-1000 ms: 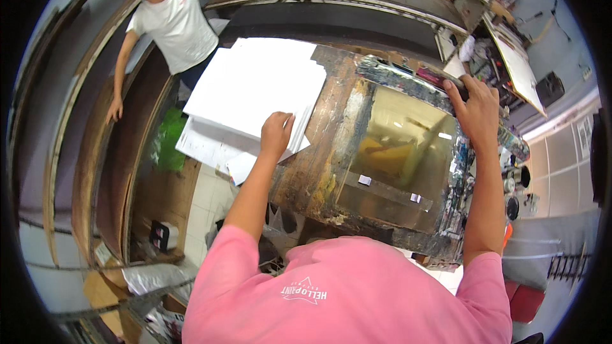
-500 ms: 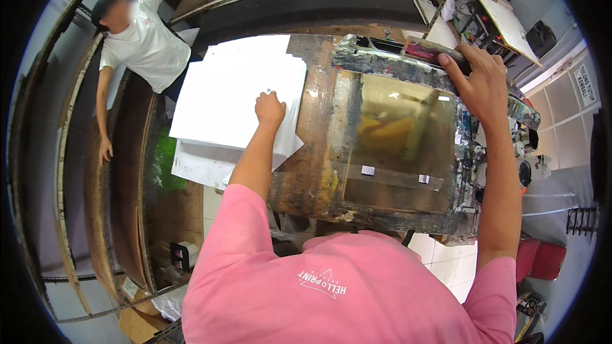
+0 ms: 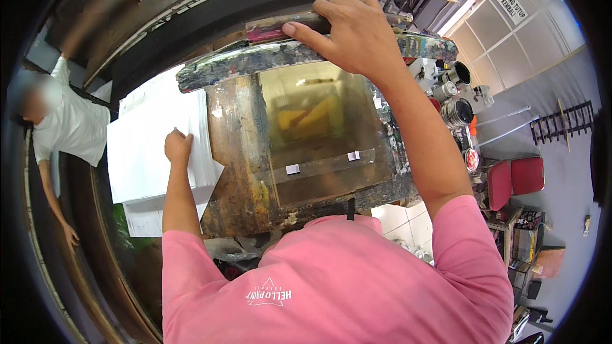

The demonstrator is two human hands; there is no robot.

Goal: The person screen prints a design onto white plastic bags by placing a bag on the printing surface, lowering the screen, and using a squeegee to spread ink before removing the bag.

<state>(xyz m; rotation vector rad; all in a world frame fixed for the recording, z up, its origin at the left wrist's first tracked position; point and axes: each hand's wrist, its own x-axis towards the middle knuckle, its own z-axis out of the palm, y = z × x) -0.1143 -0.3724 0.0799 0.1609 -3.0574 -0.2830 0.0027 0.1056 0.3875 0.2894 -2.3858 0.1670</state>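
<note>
My left hand [image 3: 179, 146] is on the top right part of a thick stack of white paper [image 3: 143, 134], its thumb and fingertips pinched together at the top sheet. My right hand [image 3: 357, 37] is wrapped over a long paint-stained bar [image 3: 245, 62], the front rail of a screen-printing frame, with the thumb by a magenta-smeared piece [image 3: 266, 32]. The bar's left end overlaps the far corner of the paper stack. Below the bar lies a shiny, yellowish clear plate [image 3: 331, 143] with two small white tabs on it.
The worn wooden table [image 3: 239, 172] bears dried paint. Paint cans [image 3: 456, 113] stand to the right, with red chairs [image 3: 519, 181] farther along. A person in a white shirt [image 3: 76, 124] stands at the left, arms apart, near dark shelves.
The view has turned, so the scene sits farther left. My right hand has raised the paint-stained bar, which looks bigger and closer. My left hand stays on the paper stack.
</note>
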